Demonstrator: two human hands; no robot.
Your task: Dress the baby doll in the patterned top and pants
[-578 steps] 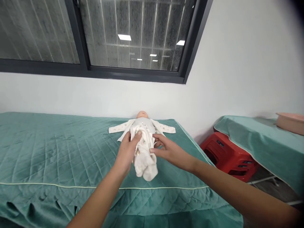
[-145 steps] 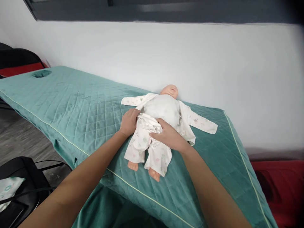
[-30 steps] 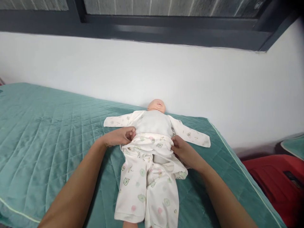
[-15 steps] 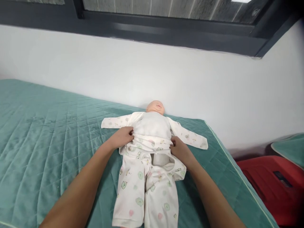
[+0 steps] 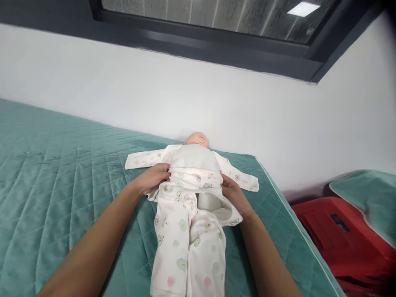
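A baby doll (image 5: 197, 139) lies on its back on the green quilted cover, its head by the wall. It wears a white printed top (image 5: 145, 159) with both sleeves spread out and a plain pale front. White baby pants (image 5: 173, 247) with green and pink prints cover its legs, their waistband bunched across the belly. My left hand (image 5: 154, 178) pinches the waistband at the left side of the doll's waist. Opposite it, my right hand (image 5: 234, 194) grips the waistband at the right side. Some fingertips are tucked out of sight. A loose flap of cloth (image 5: 227, 212) hangs open below my right hand.
The green quilted cover (image 5: 77, 185) has a pale piped edge along the right. Beyond that edge stands a red plastic object (image 5: 328, 235), partly under another green cloth (image 5: 368, 198). A white wall (image 5: 154, 95) rises behind the doll beneath a dark window frame (image 5: 198, 45).
The view has shifted slightly, so the scene sits further left. Both hands keep hold at the waist, and the flap on the right gapes wider.
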